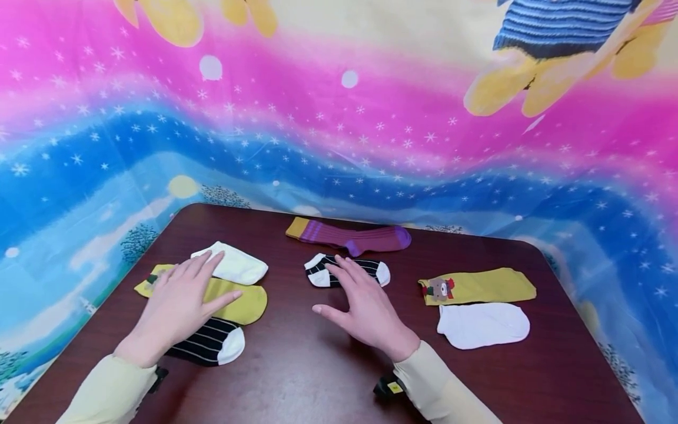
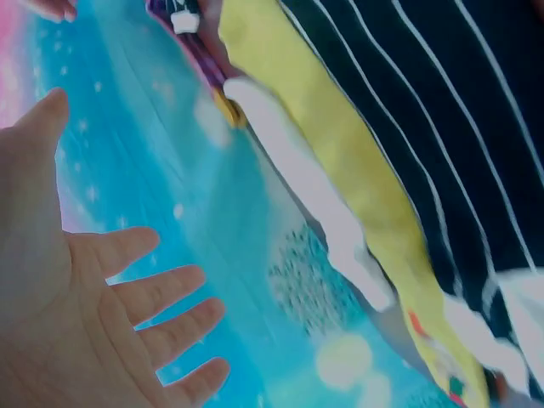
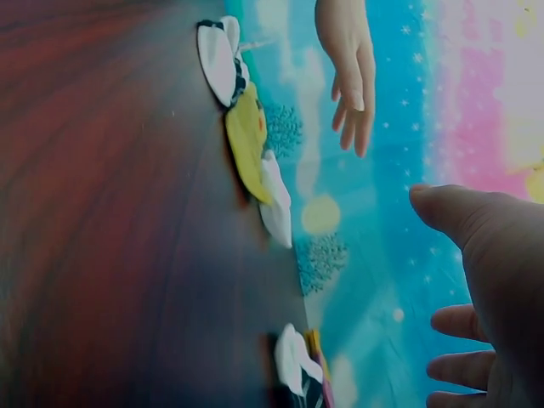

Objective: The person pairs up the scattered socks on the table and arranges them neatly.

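My left hand is held over three socks at the left, its fingers spread and holding nothing. Beneath it lie a white ankle sock, a yellow sock and a black sock with white stripes, the last two partly hidden by the hand. In the left wrist view the palm is bare and raised beside these socks. My right hand, also bare with straight fingers, overlaps a second striped black ankle sock near the middle. A purple sock with a yellow cuff lies behind that one.
On the right of the dark wooden table lie a yellow sock with a bear face and a white ankle sock, side by side. A colourful printed cloth hangs behind the table's far edge and along its sides.
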